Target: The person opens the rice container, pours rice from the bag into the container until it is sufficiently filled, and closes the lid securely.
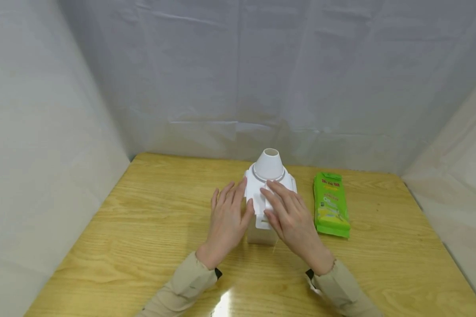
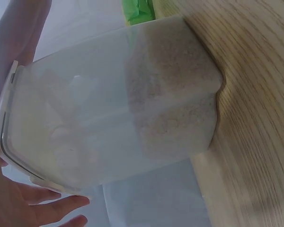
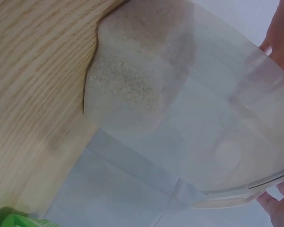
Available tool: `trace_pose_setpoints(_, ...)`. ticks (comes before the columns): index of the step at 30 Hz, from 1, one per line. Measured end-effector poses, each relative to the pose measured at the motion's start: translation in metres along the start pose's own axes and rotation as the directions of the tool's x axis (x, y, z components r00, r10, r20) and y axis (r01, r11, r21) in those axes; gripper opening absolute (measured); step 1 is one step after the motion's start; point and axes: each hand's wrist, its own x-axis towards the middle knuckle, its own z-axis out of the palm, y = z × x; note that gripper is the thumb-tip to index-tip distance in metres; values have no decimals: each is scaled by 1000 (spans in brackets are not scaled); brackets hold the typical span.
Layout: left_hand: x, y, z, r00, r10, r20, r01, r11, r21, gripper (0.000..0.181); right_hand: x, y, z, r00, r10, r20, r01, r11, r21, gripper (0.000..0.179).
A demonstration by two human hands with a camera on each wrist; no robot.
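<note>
A clear plastic container (image 2: 94,109) stands upright on the wooden table, with pale grain that looks like rice (image 3: 128,80) in its lower part. Over its top sits a white lid (image 1: 255,193), which carries a white cone-shaped piece (image 1: 269,167) with a round top. My left hand (image 1: 227,222) is at the lid's left side, its fingers spread and mostly straight. Across the lid's right and front part lies my right hand (image 1: 297,220), fingers loosely bent over the white surface. A flap (image 1: 262,222) juts out at the lid's front edge, between the two hands.
To the right of the container, a green printed packet (image 1: 332,204) lies flat on the table (image 1: 162,220). Pale cloth (image 1: 206,66) hangs behind the table and along both sides.
</note>
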Motion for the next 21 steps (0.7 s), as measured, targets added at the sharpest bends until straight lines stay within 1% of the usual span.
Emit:
trace_pose_setpoints(6,0,-1,1,1000,12,-18,-12,1000,-19,56,0,1,1,1000,-3,-1,3,1000,5,49)
trace_pose_setpoints(11,1,-1,2,999,27,-21,-28,999,-46,56,-1,1,1,1000,1,3,-1,1000,-1,49)
trace_pose_setpoints(21,-1,0,3,1000,20,-20,-22,998,-67,54,0,-1,0,1000,6,-10,-6,1000,4,49)
